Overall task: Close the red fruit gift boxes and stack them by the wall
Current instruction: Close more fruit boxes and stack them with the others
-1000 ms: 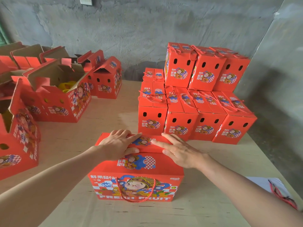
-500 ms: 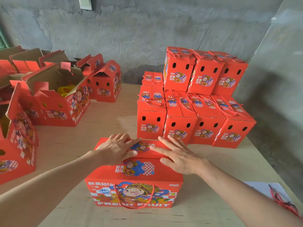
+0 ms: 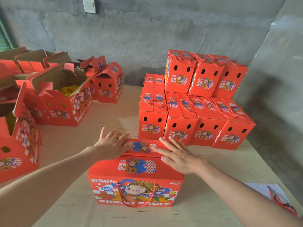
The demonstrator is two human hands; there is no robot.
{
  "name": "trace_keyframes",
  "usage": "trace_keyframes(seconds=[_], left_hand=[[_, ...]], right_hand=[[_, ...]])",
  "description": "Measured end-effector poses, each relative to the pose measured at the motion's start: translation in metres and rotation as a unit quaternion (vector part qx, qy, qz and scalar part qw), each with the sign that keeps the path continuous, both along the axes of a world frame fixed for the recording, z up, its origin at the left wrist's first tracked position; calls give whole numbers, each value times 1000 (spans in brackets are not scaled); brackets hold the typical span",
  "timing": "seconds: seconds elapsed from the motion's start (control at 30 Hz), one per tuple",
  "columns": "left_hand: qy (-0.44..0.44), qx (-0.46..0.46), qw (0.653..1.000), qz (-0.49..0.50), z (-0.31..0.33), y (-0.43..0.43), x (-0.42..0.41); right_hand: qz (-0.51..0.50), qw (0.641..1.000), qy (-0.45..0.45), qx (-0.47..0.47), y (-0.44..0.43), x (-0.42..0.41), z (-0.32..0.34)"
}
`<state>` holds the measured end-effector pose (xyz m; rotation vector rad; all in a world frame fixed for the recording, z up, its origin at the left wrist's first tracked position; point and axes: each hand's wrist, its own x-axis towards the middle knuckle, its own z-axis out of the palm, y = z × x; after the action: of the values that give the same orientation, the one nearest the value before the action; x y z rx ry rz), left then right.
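Head view, sole, wide-angle: worn at head height, faces forward and down across plywood table [image 3: 129,112] toward grey concrete wall [image 3: 147,38]; left hand [image 3: 113,145] and right hand [image 3: 180,159] close below lens.

"FRESH FRUIT" — red gift box [image 3: 136,185]

A box [image 3: 136,185] stands near the table's [image 3: 78,210] front edge, about midway along it. The left hand [image 3: 113,145] lies flat on the left part of its top, and the right hand [image 3: 178,158] lies flat on the right part. Just behind it, toward the far right corner, closed boxes [image 3: 195,128] stand side by side in rows reaching back to the wall [image 3: 147,38]. On the rearmost of them sit three boxes [image 3: 205,76]. Open boxes [image 3: 62,108] crowd the left edge and the far left corner. A sheet of paper [image 3: 260,189] lies at the near right corner.
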<state>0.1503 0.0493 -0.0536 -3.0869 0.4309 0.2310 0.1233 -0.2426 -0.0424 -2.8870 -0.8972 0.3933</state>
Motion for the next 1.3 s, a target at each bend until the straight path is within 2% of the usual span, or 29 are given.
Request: trace_keyframes(seconds=[0.37,0.5,0.6,0.7,0.87,0.93,1.03,1.13,1.2,1.3], left_hand=[[-24,-42,999,15,-13,-1,-2],[-19,-9,1000,15,-3,-21,-20],[-6,-61,997,47,-8,-58,-54],[-35,-96,992,72,-18,-91,-92],[-110,-100,982,116,-27,-105,-112],[-145,-111,980,79,-23,-99,-116],[-190,-137,971,-38,-15,-77,-108],[-120,-128,979,-105,-12,-47,-82],[-69,-97,985,-126,-9,-34,-61],[-16,-63,994,-92,-1,-32,-38]], right_hand=[[-7,999,-45,3,14,-14,-11],[7,999,-38,8,15,-14,-11],[-11,999,-39,16,16,-10,-12],[-20,999,-46,14,18,-8,-13],[-28,997,-66,26,21,-14,-12],[-26,996,-77,33,19,-16,-9],[-23,995,-91,36,5,-22,-2],[-31,991,-123,36,-5,-41,-5],[-70,989,-122,48,5,-59,-10],[-144,981,-117,50,34,-75,-16]])
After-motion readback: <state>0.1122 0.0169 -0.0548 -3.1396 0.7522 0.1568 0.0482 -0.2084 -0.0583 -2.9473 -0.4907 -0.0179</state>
